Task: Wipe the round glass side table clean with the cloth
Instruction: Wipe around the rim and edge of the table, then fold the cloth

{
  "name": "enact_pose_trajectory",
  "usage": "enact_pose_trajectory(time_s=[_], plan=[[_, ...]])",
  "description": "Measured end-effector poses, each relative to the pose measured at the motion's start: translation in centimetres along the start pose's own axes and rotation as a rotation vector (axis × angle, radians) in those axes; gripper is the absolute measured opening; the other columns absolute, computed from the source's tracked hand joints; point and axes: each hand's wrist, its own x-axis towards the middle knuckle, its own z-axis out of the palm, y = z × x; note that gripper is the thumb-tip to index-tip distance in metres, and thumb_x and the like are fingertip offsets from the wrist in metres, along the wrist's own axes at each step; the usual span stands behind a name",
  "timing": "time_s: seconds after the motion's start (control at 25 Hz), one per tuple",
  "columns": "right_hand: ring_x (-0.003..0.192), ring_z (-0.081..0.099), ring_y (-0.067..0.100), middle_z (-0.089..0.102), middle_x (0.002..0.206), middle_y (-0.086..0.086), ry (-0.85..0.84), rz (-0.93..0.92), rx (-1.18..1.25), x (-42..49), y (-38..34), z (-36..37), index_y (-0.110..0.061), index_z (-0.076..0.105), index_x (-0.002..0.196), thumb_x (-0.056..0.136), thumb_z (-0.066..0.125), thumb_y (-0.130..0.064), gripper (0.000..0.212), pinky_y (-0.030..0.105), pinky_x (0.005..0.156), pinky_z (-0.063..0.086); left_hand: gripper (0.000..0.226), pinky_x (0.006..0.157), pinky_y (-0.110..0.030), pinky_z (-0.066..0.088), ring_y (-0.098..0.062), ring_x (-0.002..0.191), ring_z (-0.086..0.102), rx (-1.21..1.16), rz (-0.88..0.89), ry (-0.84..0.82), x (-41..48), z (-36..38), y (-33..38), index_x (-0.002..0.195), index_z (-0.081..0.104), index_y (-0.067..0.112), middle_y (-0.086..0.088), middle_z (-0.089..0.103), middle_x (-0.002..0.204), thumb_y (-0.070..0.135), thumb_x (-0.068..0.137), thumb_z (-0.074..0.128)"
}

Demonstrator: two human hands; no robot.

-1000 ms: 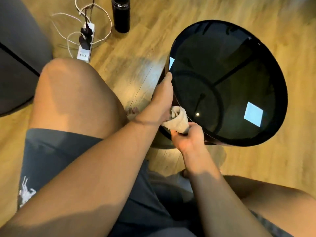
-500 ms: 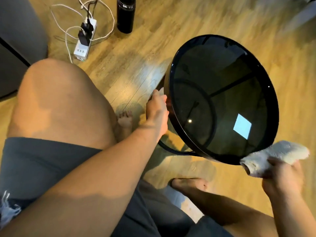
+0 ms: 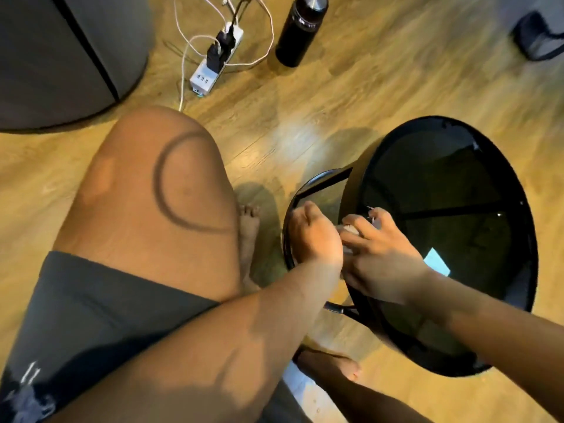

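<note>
Underfoot lay a wooden floor (image 3: 335, 102) with a grey sofa (image 3: 61, 56), a power strip (image 3: 210, 71) and a black bottle (image 3: 297, 35). The right hand (image 3: 384, 261) pressed spread fingers on the mostly hidden cloth (image 3: 349, 231) at the round glass side table's (image 3: 442, 184) left rim. The left hand (image 3: 314, 236) curled beside it, its hold unclear. The print on the shorts (image 3: 106, 315) was too blurred to read.

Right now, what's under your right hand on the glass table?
A pale bit of cloth peeks out under the right hand; the rest is covered.
</note>
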Motion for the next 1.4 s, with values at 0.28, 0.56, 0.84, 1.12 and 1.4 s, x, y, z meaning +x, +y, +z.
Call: enact_pose_trajectory(time_s=[0.28,0.56,0.84,1.12,1.4], plan=[[0.102,0.059,0.038,0.066,0.111,0.013,-0.220,0.742,0.139,11.9,16.5,-3.1,-0.026,0.071,0.106,0.078,0.054,-0.054,0.043,0.045,0.090,0.047,0.058,0.108,-0.035,0.032,-0.023,0.135,0.047,-0.253,-0.366,-0.222,-1.3,1.7,-0.8,0.139,0.052,0.022,-0.004,0.052,0.146,0.055,0.102,0.023],[0.111,0.048,0.034,0.063,0.112,0.004,-0.141,0.190,-0.001,6.7,3.0,-1.5,-0.017,0.070,0.110,0.090,0.046,-0.031,0.034,0.044,0.095,0.030,0.055,0.101,-0.034,0.038,-0.026,0.119,0.056,-0.230,0.011,-0.062,4.7,2.2,5.2,0.125,0.062,0.010,-0.012,0.061,0.135,0.047,0.104,0.027],[0.106,0.065,0.025,0.074,0.094,0.001,-0.247,-0.117,0.003,-8.2,-7.5,2.2,-0.021,0.079,0.074,0.070,0.063,-0.023,0.017,0.046,0.104,0.042,0.063,0.106,-0.041,0.036,-0.030,0.129,0.054,0.078,-0.046,-0.386,2.4,2.0,2.0,0.126,0.061,0.012,-0.009,0.062,0.133,0.056,0.101,0.024],[0.091,0.067,0.028,0.071,0.088,-0.003,0.068,0.346,0.074,-19.9,-11.8,6.3,-0.024,0.077,0.088,0.079,0.060,-0.026,0.019,0.043,0.085,0.037,0.039,0.096,-0.037,0.038,-0.028,0.122,0.053,0.358,0.279,-0.110,-1.9,1.1,-1.1,0.124,0.058,0.013,-0.008,0.058,0.131,0.037,0.100,0.038],[0.094,0.070,0.012,0.077,0.101,-0.002,1.332,1.226,1.876,-19.2,-11.7,0.1,-0.023,0.077,0.102,0.086,0.065,-0.028,0.021,0.025,0.078,0.056,0.032,0.091,-0.032,0.052,-0.014,0.103,0.066,0.779,0.554,-0.918,-10.6,3.3,-4.6,0.095,0.068,0.038,0.011,0.071,0.101,0.058,0.080,0.048]])
